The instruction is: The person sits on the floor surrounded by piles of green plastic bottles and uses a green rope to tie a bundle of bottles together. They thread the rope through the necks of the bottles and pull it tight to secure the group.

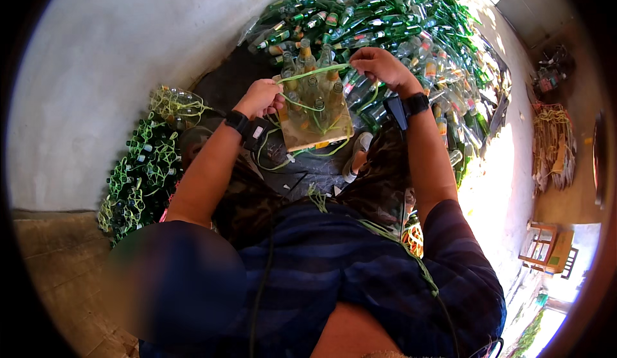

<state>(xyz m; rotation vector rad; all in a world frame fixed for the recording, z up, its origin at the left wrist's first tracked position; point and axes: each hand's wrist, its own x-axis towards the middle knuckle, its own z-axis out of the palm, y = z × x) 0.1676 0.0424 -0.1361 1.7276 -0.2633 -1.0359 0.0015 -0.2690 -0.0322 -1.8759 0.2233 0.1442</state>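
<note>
Between my hands a light-green plastic strap [315, 71] runs taut over a cluster of clear glass bottles [313, 90]. The bottles stand upright, close together, on a square board [308, 138]. My left hand [262, 96] grips the strap at the left of the cluster, and a slack length sags from it across the bottles. At the upper right, my right hand [378, 66] pinches the other end, with a loose tail hanging below the fingers. More strap lies over the board's front edge and loops onto the dark ground sheet. Some bottles' lower parts are hidden by others.
A large heap of loose green and clear bottles [385, 18] lies beyond the board. Strap-tied bundles of green bottles [144, 170] stand along the wall [120, 69] at left. Tied flattened cardboard [553, 148] and a wooden chair [540, 247] are at far right. My shoe [359, 155] is beside the board.
</note>
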